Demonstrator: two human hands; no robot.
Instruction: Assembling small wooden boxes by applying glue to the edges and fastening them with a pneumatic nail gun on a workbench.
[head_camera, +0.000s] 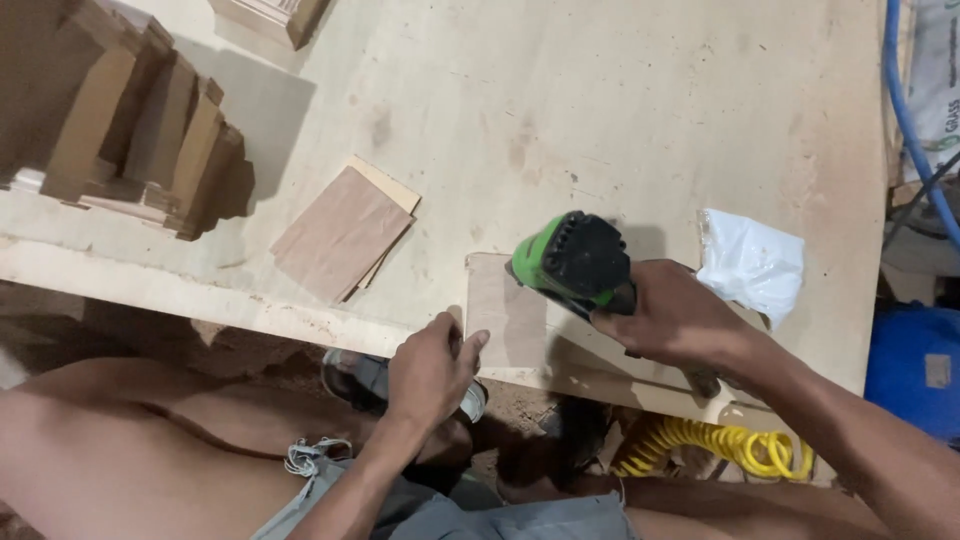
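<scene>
At the far left of the plywood workbench (620, 90) stands a stack of wooden blocks (130, 120), dark and light brown, leaning a little. Right of it, in the middle of the bench, lie two thin square wood pieces (345, 235), one on top of the other; the upper one is reddish brown and the lower, paler one shows at its far right edge.

Near the front edge of the bench lies a flat wood panel (505, 310). The left hand (430, 370) is at the near left corner of this panel, the fingers curled and the thumb pressing on the edge, so it holds the panel in place. On the panel sits a green and black power sander (575, 258). The right hand (680, 320) is closed around the rear part of the sander and grips it firmly.

Just right of the right hand lies a crumpled white plastic bag (752, 262). Below the bench edge hangs a yellow coiled air hose (735, 445). At the far right are a blue hose (905, 110) and a blue container (915, 370).
</scene>
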